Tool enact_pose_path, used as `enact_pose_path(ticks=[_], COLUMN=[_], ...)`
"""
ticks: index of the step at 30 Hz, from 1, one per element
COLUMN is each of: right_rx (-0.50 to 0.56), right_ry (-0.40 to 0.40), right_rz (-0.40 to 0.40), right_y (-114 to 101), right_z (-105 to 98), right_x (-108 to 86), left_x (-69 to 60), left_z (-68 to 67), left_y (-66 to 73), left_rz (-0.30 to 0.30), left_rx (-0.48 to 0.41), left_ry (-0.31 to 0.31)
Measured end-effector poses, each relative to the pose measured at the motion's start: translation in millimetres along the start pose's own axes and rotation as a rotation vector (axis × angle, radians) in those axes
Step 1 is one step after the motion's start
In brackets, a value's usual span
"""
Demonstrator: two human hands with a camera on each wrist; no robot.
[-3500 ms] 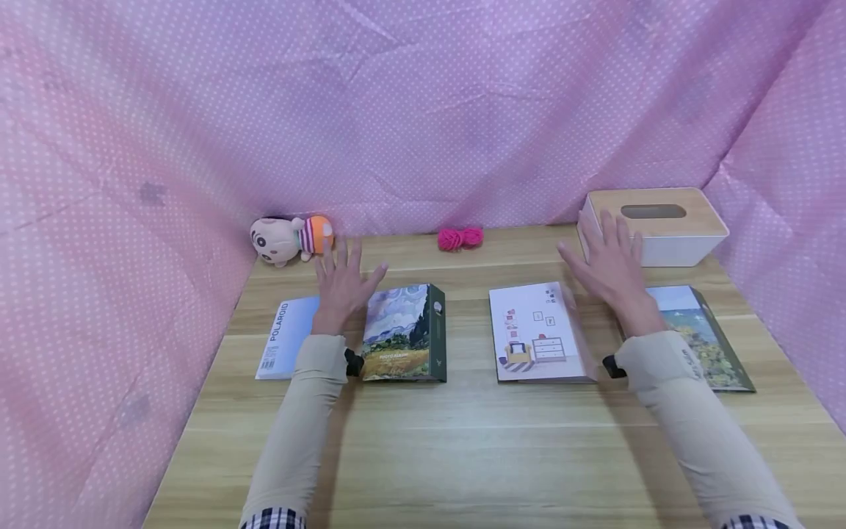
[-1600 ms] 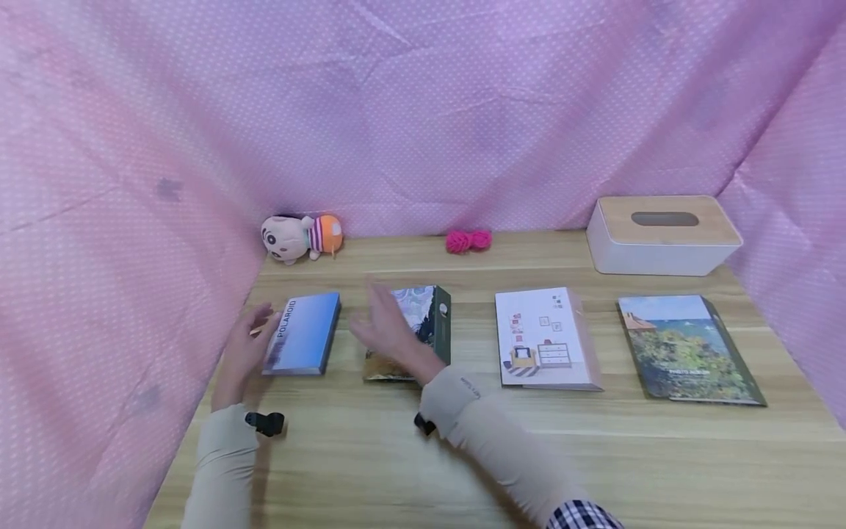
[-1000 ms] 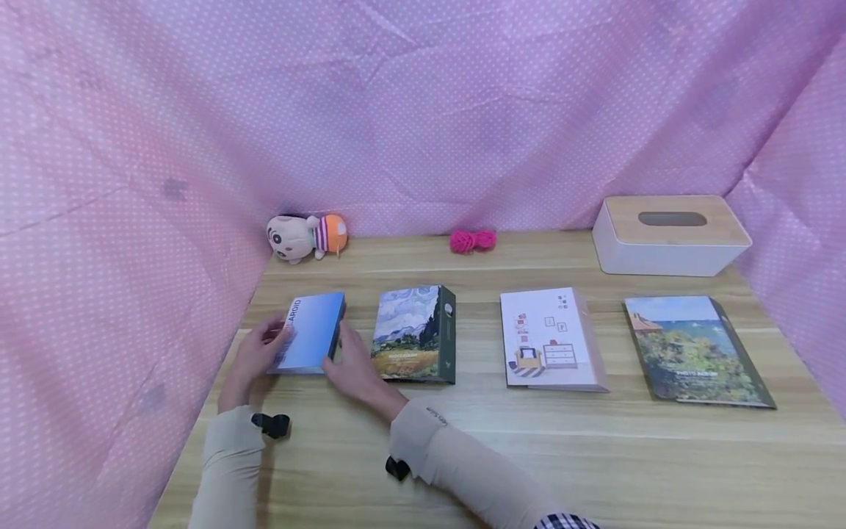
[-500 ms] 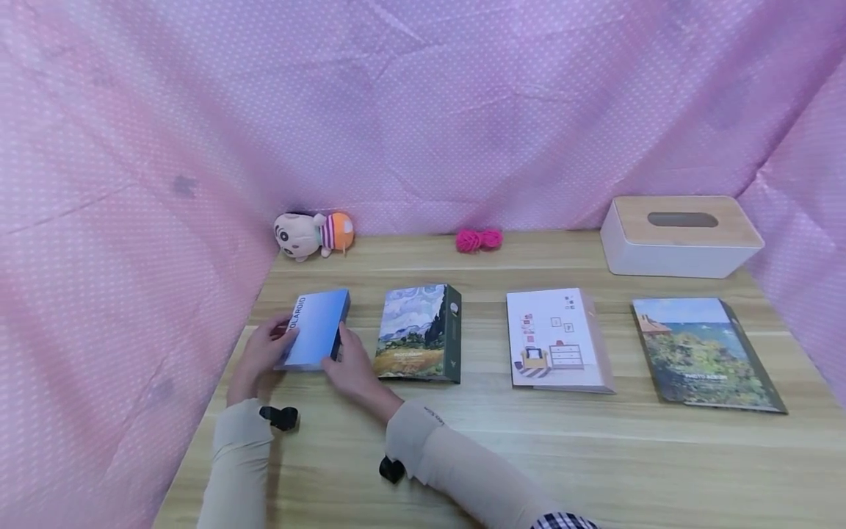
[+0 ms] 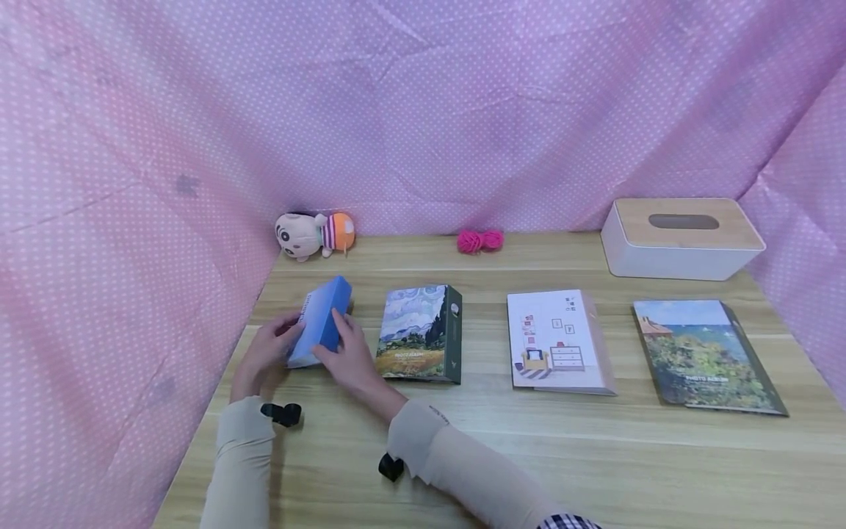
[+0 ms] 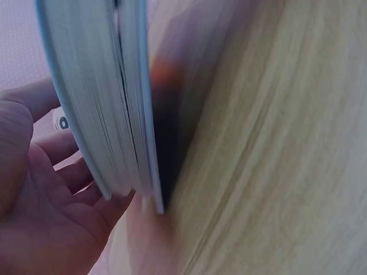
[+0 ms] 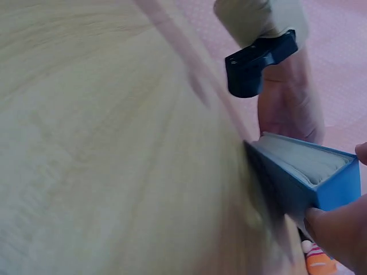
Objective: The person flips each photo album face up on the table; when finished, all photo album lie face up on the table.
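Note:
Both hands hold a blue photo album marked along its cover, at the left of the table. It is tilted, its left edge down and its blue spine turned up to the right. My left hand grips the left edge, thumb on the cover; in the left wrist view its fingers lie along the cover beside the page block. My right hand holds the spine side. In the right wrist view its thumb presses the album's spine. Some fingers of each hand are hidden.
To the right lie a landscape-painting photo album, a white album with a furniture drawing and a seaside-painting album. Along the back are a plush toy, pink yarn and a tissue box. Pink cloth surrounds the table.
Both hands have moved from spread above the table to the blue album and taken hold of it. It has gone from lying flat to tilted up on its left side.

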State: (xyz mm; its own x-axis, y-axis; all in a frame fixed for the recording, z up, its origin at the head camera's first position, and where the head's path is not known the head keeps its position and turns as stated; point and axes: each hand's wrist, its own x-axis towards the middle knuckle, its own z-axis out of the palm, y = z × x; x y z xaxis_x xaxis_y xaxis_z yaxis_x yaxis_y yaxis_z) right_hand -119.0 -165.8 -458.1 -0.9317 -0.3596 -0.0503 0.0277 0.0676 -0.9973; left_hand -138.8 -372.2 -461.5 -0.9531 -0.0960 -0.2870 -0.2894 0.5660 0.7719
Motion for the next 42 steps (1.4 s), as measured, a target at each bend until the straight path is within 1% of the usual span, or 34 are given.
enact_pose_path(ticks=[3, 6, 8, 10, 12, 14, 17, 20, 22, 24, 25, 27, 29, 31, 32, 34, 36, 38, 40, 42], right_rx=[0.081, 0.169, 0.211, 0.249, 0.277, 0.297, 0.306, 0.324, 0.338, 0.342, 0.335, 0.279, 0.214, 0.155, 0.136, 0.131, 0.123, 0.093, 0.032, -0.019], right_ry=[0.011, 0.020, 0.025, 0.024, 0.028, 0.032, 0.029, -0.004, -0.037, -0.072, -0.086, -0.105, -0.118, -0.130, -0.140, -0.162, -0.183, -0.199, -0.207, -0.211], right_rz=[0.007, 0.009, 0.005, -0.002, -0.009, -0.013, -0.024, -0.032, -0.037, -0.043, -0.049, -0.058, -0.069, -0.069, -0.065, -0.061, -0.051, -0.054, -0.057, -0.074], right_y=[-4.4, -7.7, -8.8, -9.3, -8.8, -8.7, -8.0, -8.8, -9.6, -10.6, -11.1, -12.0, -13.0, -13.7, -13.8, -13.3, -11.0, -7.0, -2.3, 2.8], right_z=[-1.6, -3.0, -3.5, -4.1, -4.7, -4.4, -3.6, -2.5, -1.9, -1.2, -0.8, -0.4, -0.1, 0.3, 0.6, 2.0, 3.6, 5.2, 6.2, 7.3], right_x=[1.0, 1.2, 1.7, 3.1, 5.1, 7.2, 9.9, 11.4, 12.4, 13.6, 14.3, 15.7, 17.1, 17.9, 18.1, 17.9, 17.1, 16.4, 15.4, 15.6], left_x=[0.0, 0.6, 0.1, -1.5, -4.0, -7.3, -12.6, -18.2, -21.9, -24.4, -25.6, -27.3, -28.6, -30.8, -31.9, -34.6, -37.2, -39.3, -40.6, -40.9], left_z=[2.1, 5.0, 6.7, 7.2, 6.9, 4.8, 0.7, -4.7, -8.4, -12.0, -13.7, -17.3, -21.0, -24.7, -26.4, -29.3, -31.5, -33.2, -34.0, -34.7], left_y=[2.8, 5.5, 7.4, 10.6, 15.5, 20.9, 29.9, 37.9, 43.1, 48.0, 49.9, 52.1, 52.9, 52.1, 51.3, 50.0, 49.1, 49.0, 49.7, 50.6], left_rz=[0.019, 0.024, 0.025, 0.032, 0.059, 0.100, 0.155, 0.181, 0.187, 0.207, 0.213, 0.214, 0.200, 0.171, 0.160, 0.149, 0.156, 0.168, 0.175, 0.176], left_rx=[-0.075, -0.143, -0.167, -0.169, -0.162, -0.154, -0.165, -0.180, -0.179, -0.175, -0.180, -0.182, -0.190, -0.197, -0.199, -0.194, -0.170, -0.129, -0.081, -0.054], left_ry=[-0.031, -0.064, -0.071, -0.060, -0.050, -0.042, -0.051, -0.055, -0.053, -0.053, -0.052, -0.047, -0.047, -0.041, -0.036, -0.023, -0.001, 0.025, 0.048, 0.067])
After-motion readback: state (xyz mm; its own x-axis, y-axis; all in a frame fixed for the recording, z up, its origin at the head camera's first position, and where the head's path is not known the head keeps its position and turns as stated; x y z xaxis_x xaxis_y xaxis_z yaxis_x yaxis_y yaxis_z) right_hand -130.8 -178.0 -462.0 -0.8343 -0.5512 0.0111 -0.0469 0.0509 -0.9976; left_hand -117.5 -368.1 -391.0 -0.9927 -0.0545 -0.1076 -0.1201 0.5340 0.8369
